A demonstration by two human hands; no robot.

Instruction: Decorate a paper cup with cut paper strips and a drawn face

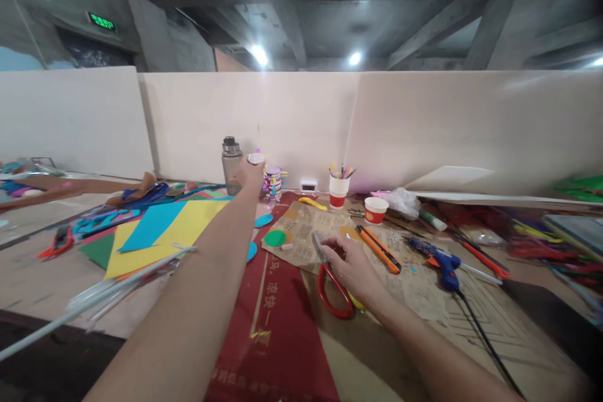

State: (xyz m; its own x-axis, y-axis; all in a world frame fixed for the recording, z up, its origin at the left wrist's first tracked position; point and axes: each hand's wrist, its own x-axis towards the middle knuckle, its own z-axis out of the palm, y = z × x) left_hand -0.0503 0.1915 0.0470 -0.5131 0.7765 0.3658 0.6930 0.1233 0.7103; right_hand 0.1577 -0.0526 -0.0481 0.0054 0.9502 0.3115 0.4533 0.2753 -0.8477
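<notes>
My left hand reaches to the back of the table, closed on a small round whitish patterned piece. It is between a grey bottle and a colourful stack of decorated rings. Nearer to me, my right hand has its fingers around the scissors, by the blades just above the red handles. Left of it, a green disc lies on the brown printed paper, and a blue disc is beside that paper.
Yellow and blue sheets and clear sticks lie at left. Behind the right hand stand a paper cup with pens and another cup. An orange cutter and a blue glue gun with its cable are at right.
</notes>
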